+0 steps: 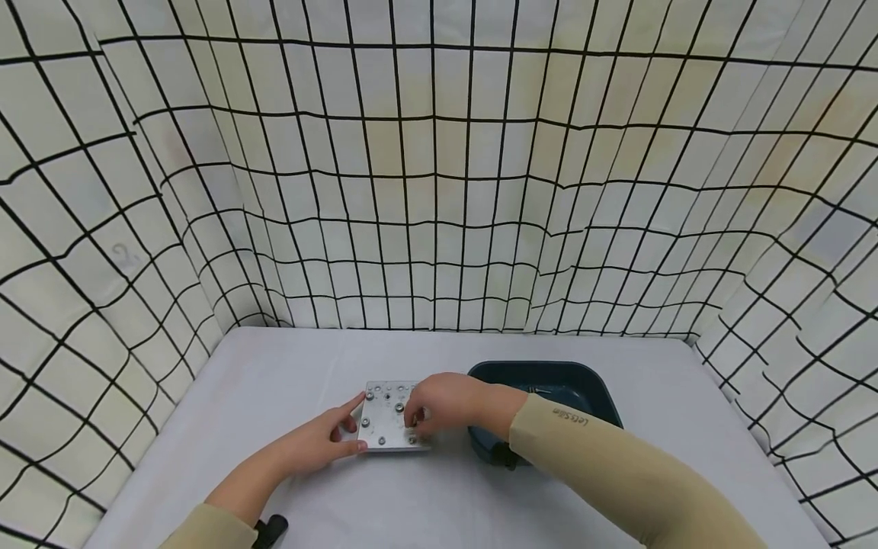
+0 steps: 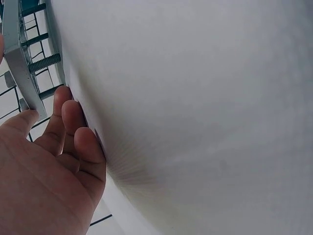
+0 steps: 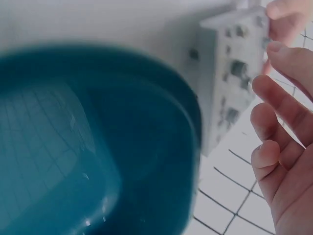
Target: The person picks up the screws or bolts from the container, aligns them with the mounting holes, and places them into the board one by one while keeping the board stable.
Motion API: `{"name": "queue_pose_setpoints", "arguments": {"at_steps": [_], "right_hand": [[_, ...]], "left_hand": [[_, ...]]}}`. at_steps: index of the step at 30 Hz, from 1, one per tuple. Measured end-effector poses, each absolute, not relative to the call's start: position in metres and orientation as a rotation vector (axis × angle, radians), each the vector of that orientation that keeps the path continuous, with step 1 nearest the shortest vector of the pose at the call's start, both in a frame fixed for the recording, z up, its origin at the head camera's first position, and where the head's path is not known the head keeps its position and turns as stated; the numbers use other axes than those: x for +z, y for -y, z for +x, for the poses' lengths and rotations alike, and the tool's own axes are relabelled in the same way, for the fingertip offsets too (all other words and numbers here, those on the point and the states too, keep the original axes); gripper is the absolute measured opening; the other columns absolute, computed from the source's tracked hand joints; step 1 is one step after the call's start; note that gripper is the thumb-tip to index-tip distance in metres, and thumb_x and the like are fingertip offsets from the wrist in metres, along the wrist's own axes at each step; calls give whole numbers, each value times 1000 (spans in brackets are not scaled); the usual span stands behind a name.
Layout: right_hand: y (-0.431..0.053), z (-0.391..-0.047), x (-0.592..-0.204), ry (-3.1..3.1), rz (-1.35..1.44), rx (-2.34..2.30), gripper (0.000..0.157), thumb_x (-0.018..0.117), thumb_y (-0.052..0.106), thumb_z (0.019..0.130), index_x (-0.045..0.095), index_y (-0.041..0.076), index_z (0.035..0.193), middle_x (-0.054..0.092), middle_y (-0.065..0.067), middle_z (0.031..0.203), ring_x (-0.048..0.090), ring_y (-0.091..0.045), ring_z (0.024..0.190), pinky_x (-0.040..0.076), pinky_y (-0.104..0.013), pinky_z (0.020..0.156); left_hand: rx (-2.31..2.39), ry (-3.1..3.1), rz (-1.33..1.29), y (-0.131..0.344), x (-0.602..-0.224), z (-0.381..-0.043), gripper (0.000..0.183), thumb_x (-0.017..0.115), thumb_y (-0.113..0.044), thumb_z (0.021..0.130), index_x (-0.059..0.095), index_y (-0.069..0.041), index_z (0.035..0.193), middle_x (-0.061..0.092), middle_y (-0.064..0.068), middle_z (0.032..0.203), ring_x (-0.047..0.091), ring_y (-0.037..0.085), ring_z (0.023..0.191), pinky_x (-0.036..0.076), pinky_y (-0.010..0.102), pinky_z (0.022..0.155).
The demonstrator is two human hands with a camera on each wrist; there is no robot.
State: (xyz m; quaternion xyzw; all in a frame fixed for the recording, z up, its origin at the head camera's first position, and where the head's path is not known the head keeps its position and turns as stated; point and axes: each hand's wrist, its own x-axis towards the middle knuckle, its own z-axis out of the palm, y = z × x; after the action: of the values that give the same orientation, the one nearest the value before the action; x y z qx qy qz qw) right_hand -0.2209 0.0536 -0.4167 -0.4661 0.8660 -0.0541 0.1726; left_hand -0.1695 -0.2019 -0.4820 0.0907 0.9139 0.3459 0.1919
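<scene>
A silver metal plate [image 1: 384, 438] with several bolts lies on the white table. In the left wrist view, threaded bolt shanks [image 2: 45, 62] stick out from the underside of the plate [image 2: 22, 73]. My left hand [image 1: 318, 441] grips the plate's left side, index finger at the far corner and thumb at the near one. Over the plate's right part is my right hand [image 1: 446, 402], fingers bent down beside the bolts. Its fingertips [image 3: 261, 84] show close to the plate's bolted face [image 3: 234, 88]; blur and the hand itself hide whether they pinch a bolt.
A dark teal bin [image 1: 597, 389] stands right of the plate, under my right forearm, with small metal pieces [image 1: 538, 390] inside. A black cylindrical object [image 1: 274, 526] lies by my left sleeve. White walls with black netting [image 1: 432, 191] enclose the table's back and sides.
</scene>
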Motion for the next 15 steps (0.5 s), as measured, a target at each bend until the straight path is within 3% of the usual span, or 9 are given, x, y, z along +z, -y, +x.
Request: {"name": "queue_pose_setpoints", "arguments": {"at_steps": [15], "right_hand": [[-122, -247, -393, -2546, -1138, -359, 15, 73, 27, 92, 77, 26, 106, 64, 19, 91, 57, -1, 82, 48, -25, 75]], "left_hand": [[975, -2573, 227, 200, -478, -166, 93, 78, -43, 83, 30, -17, 157, 53, 1, 112, 48, 16, 82, 43, 31, 66]]}}
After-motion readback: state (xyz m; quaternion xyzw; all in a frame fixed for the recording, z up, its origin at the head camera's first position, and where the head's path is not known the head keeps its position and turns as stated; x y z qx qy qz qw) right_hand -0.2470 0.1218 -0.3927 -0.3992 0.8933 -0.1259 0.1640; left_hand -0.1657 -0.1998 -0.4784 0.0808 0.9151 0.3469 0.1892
